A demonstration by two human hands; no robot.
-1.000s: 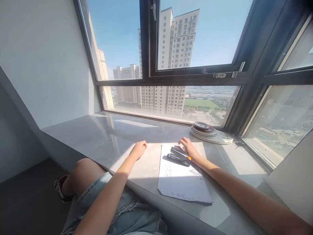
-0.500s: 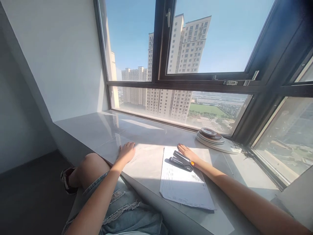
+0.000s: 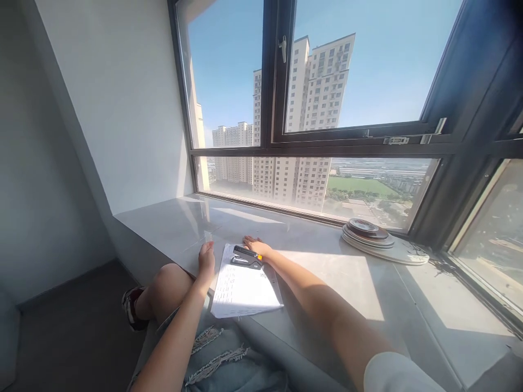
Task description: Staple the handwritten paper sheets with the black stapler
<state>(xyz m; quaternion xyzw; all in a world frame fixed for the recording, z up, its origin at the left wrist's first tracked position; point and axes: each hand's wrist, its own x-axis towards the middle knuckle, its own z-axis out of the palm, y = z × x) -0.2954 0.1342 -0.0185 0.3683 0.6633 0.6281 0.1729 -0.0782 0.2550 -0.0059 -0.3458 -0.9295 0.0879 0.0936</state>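
Observation:
A stack of printed paper sheets (image 3: 245, 294) lies on the pale stone window ledge, its near edge reaching the ledge's front. On its upper part rests a black stapler (image 3: 247, 257) with an orange piece at one end. My right hand (image 3: 256, 246) lies palm down along the top edge of the sheets, fingers stretched out, just behind the stapler. My left hand (image 3: 207, 258) stands on its side by the left edge of the sheets, with a small gap between. Its thumb is up and its other fingers are partly hidden; it appears to hold nothing.
A stack of round plates (image 3: 365, 234) sits at the right by the window, with a thin dark cord (image 3: 443, 265) beside it. A dark window frame (image 3: 318, 148) borders the ledge. My bent knee (image 3: 171, 283) is close to the ledge's front edge.
My right hand has moved left, and the sheets with the stapler on them have slid left towards my left hand. My left hand has turned from palm down onto its side.

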